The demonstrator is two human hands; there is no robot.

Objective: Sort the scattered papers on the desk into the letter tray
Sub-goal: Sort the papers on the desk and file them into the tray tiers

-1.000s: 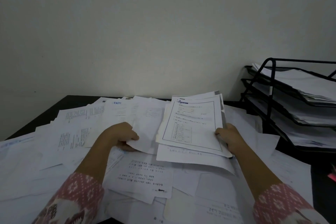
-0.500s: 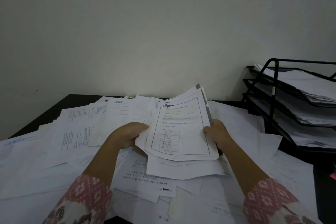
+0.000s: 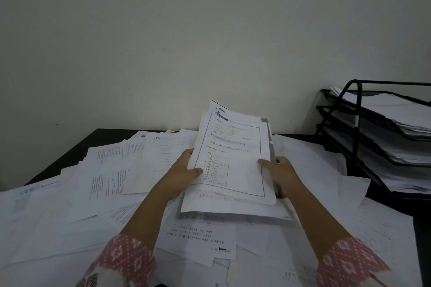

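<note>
two hands on one bundle. your left hand [image 3: 184, 170] grips the stack of papers [image 3: 235, 154] at its left edge: thumb laid over the top sheet, fingers tucked underneath and out of sight. your right hand [image 3: 279, 170] takes the right edge the same way, thumb flat on the printed page, fingers curled behind the stack. both forearms reach forward from the bottom of the view and angle inward toward the bundle; pink patterned sleeves [image 3: 126, 261] end short of the wrists.

the stack is lifted off the pile and tilted, its far edge raised toward the wall [image 3: 163, 42], its near edge low. top sheet carries a boxed form with a small table; the text is too blurred to read. the sheets are uneven, with lower ones sticking out at the near edge.

scattered papers [image 3: 93, 193] cover most of the dark desk [image 3: 105, 140], overlapping at all angles below and around your hands.

the letter tray [image 3: 355, 123], black wire with three tiers, stands at the right against the wall, well apart from the stack. each tier holds paper.
</note>
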